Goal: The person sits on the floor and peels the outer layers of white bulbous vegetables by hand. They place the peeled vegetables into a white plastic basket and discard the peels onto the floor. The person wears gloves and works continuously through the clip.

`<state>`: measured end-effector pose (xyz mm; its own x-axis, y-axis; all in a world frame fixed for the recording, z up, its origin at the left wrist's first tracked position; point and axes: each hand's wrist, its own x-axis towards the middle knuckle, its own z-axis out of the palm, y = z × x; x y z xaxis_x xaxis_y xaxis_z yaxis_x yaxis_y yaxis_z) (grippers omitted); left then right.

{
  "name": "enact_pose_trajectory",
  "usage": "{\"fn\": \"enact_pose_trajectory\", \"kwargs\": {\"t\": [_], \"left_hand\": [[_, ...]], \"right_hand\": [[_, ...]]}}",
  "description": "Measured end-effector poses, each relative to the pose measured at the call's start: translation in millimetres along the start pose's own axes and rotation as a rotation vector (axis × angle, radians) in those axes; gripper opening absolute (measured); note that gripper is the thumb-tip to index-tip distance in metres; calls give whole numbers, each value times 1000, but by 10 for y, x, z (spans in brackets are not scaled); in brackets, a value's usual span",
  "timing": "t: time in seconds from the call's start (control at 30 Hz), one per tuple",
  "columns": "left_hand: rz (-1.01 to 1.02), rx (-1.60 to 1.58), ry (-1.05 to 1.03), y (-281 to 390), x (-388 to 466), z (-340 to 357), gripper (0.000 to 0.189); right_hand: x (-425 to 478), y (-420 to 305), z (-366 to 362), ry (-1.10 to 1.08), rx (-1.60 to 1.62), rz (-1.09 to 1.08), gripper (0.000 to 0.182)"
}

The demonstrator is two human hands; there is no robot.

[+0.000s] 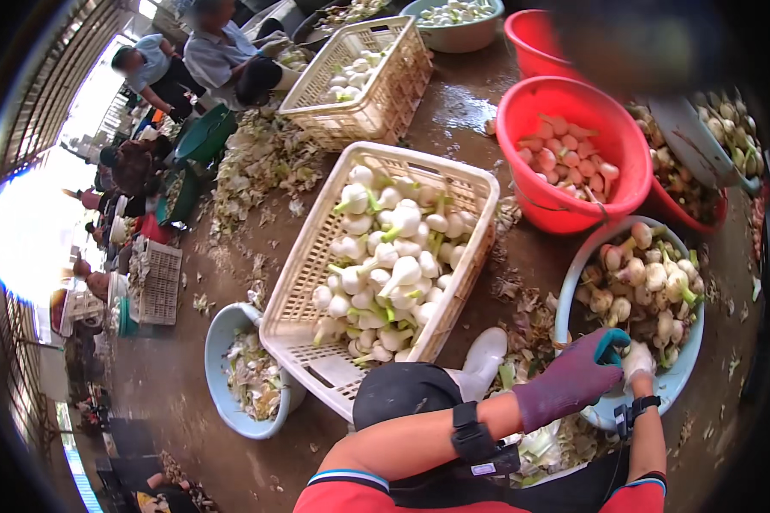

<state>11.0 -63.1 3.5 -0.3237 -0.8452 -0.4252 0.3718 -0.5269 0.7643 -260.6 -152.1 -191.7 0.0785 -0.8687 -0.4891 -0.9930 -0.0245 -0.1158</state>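
Observation:
My left hand (574,375), in a purple glove with teal fingertips, reaches over the near rim of a light blue basin (568,308). Its thumb and fingers curl round a dark gap, and I cannot tell whether anything is pinched there. Close against it is my right hand (638,364) in a white glove, its fingers too blurred and pale to show a grip. Garlic bulbs (632,269) with brownish skins and short stems fill the basin's far part. On my left, a white plastic crate (308,256) holds many peeled white garlic bulbs (404,276).
Red buckets (577,218) stand beyond the basin, one with garlic inside. A smaller blue basin (215,372) holds peel scraps. Another crate (353,118) sits farther off near a heap of husks (263,160). Several people (218,58) are at the upper left. My white boot (486,356) is beside the crate.

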Motion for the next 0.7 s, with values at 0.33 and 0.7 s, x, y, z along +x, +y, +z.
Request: {"fn": "enact_pose_trajectory", "kwargs": {"t": [0.33,0.7], "left_hand": [[36,436,356,-371,144,5,78],[187,192,-19,-602,90,-21,55]], "right_hand": [[-913,-590,-753,-346,1336,-150,30],[-1728,-814,-796,325,1351,-208,29]]}}
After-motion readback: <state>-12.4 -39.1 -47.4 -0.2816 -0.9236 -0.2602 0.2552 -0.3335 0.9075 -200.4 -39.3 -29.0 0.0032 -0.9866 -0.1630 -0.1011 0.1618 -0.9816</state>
